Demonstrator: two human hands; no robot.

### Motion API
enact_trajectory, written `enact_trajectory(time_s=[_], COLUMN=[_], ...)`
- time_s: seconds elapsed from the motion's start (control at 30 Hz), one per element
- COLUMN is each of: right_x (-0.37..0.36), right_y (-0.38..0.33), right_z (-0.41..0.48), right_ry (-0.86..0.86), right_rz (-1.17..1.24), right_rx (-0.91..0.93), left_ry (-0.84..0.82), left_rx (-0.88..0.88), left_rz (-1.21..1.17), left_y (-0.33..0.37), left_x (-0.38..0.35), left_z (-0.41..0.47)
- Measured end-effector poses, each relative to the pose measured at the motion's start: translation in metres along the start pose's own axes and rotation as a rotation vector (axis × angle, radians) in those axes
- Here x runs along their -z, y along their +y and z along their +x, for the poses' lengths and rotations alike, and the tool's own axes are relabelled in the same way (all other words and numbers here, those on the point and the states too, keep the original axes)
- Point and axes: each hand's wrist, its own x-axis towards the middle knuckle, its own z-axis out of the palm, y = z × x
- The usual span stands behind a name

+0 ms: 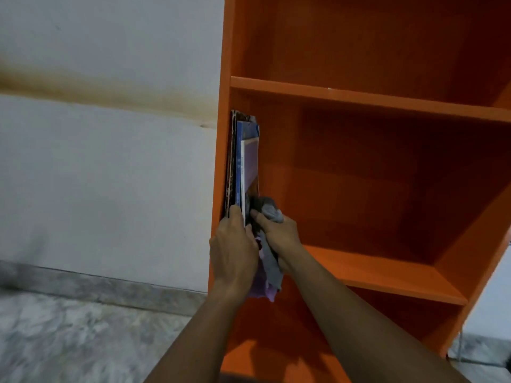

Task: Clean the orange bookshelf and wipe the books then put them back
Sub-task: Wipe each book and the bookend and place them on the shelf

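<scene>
The orange bookshelf [359, 95] fills the right half of the view. A few thin books [243, 167] stand upright against its left wall on the middle shelf. My left hand [233, 250] grips the near lower edge of these books. My right hand [278, 230] holds a grey and purple cloth [269, 266] pressed against the rightmost book's cover. The cloth's end hangs down below both hands.
The shelf board [387, 266] to the right of the books carries nothing, and so does the compartment above. A white stained wall [110, 161] lies left of the shelf. Grey marble floor [69, 333] runs below it.
</scene>
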Motion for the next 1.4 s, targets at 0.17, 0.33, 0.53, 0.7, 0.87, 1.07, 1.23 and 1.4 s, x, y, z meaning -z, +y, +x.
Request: enact_trajectory(time_s=[0.17, 0.33, 0.53, 0.7, 0.87, 1.07, 1.23, 1.4], right_x=[-0.003, 0.003, 0.048, 0.121, 0.188, 0.22, 0.257, 0.267], right_y=[0.012, 0.008, -0.015, 0.014, 0.092, 0.17, 0.251, 0.281], right_z=[0.007, -0.011, -0.106, -0.213, -0.285, -0.352, -0.414, -0.453], right_ry=[0.044, 0.043, 0.205, 0.385, 0.467, 0.401, 0.023, -0.103], right_rz=[0.001, -0.001, 0.014, 0.087, -0.052, -0.274, -1.108, -1.436], right_rx=[0.033, 0.062, 0.101, -0.011, -0.35, -0.416, -0.44, -0.366], left_ry=[-0.02, -0.034, -0.123, -0.418, -0.759, -1.105, -1.178, -1.052], left_rx=[-0.016, -0.019, -0.076, -0.111, 0.181, 0.734, 0.896, 1.016], left_rz=[0.095, 0.096, 0.176, 0.245, 0.16, -0.005, -0.08, -0.164], left_y=[-0.006, -0.007, 0.021, 0.034, 0.011, -0.022, -0.031, -0.039], left_x=[0.002, 0.011, 0.039, 0.045, 0.032, 0.027, 0.021, 0.005], left_z=[0.0, -0.01, -0.052, -0.146, -0.278, -0.423, -0.456, -0.456])
